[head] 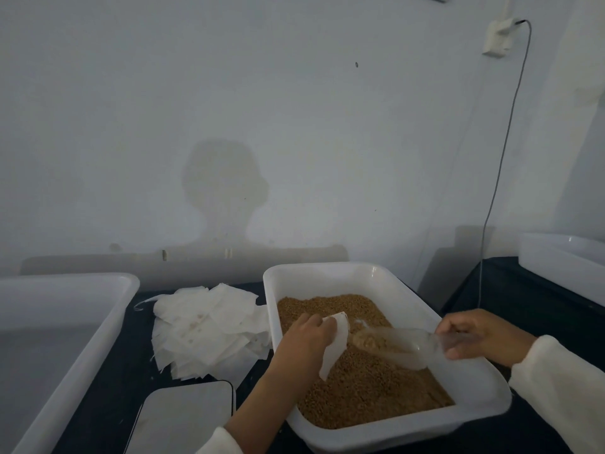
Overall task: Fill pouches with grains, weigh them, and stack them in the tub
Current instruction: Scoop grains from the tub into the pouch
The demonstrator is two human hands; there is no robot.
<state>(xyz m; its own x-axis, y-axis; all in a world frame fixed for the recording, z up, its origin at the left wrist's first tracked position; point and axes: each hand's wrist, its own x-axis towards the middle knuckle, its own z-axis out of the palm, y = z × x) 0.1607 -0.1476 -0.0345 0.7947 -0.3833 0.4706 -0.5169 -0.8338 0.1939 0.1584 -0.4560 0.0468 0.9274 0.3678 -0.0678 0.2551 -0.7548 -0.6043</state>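
Behind your work surface stands a plain pale wall with your head's shadow cast on it, a white socket box high at the right and a thin grey cable hanging down from it. Your dark tabletop carries everything else.

In front of you sits a white rectangular plastic tray holding a bed of brown grains. Your left hand hovers over the grains with its fingers curled around a small white paper pouch, which hangs tilted with its mouth turned toward the right. Your right hand grips the handle of a clear plastic scoop; the scoop lies nearly level above the grains, its front end just beside the pouch mouth and holding a small heap of grain. Both wrists show white fleecy sleeves.

Left of the tray lies a loose pile of flat white paper pouches, touching the tray's left wall. Near your left forearm sits a flat scale with a grey rounded platform. At the far left stands a large white plastic tub; only part of its inside shows. Another white tub sits at the right edge, well apart from the tray.
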